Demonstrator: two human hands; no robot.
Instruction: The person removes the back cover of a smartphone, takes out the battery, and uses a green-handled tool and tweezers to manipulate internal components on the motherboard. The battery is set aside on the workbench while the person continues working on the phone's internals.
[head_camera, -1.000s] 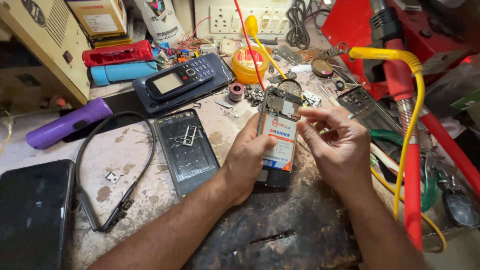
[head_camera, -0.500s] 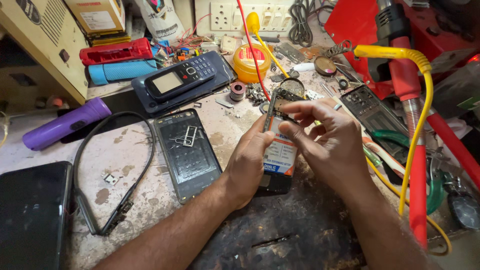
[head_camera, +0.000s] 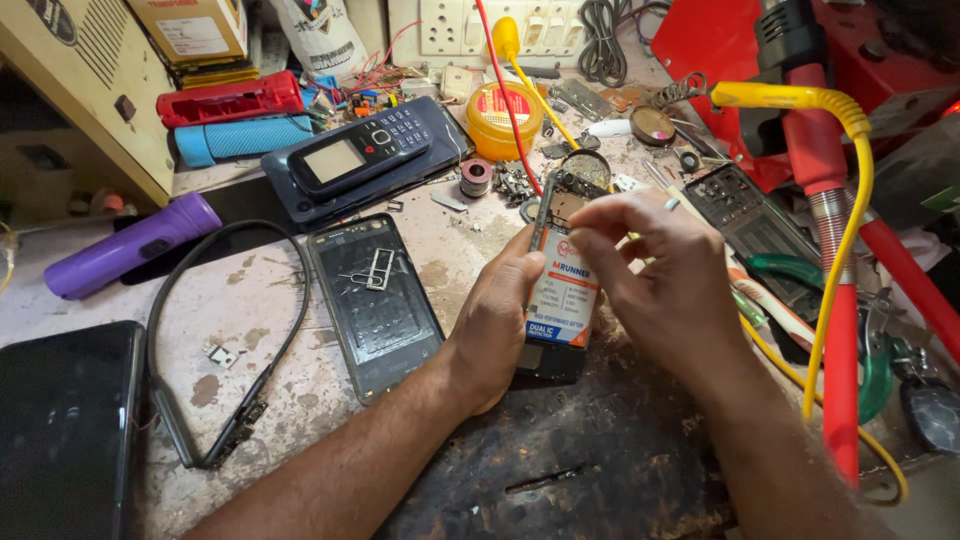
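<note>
My left hand (head_camera: 497, 322) grips the left edge of an opened phone (head_camera: 560, 290) that lies back side up on a dark worn mat (head_camera: 560, 470). A white, orange and blue battery (head_camera: 563, 298) sits in the phone's body, and its circuit board shows at the top. My right hand (head_camera: 655, 280) hovers over the phone's upper part, with its fingertips curled down onto the top of the battery. A small tool or wire tip pokes out above my right fingers.
A phone back frame (head_camera: 375, 300) with a loose metal tray lies left of my hands, beside a black cable loop (head_camera: 225, 350). Behind are a keypad phone (head_camera: 362, 150), purple torch (head_camera: 125, 247), orange tin (head_camera: 505, 120), red and yellow leads (head_camera: 835, 300), another board (head_camera: 745, 215).
My right hand has shifted left and down onto the top of the battery. The left hand keeps its grip on the phone, which has barely moved.
</note>
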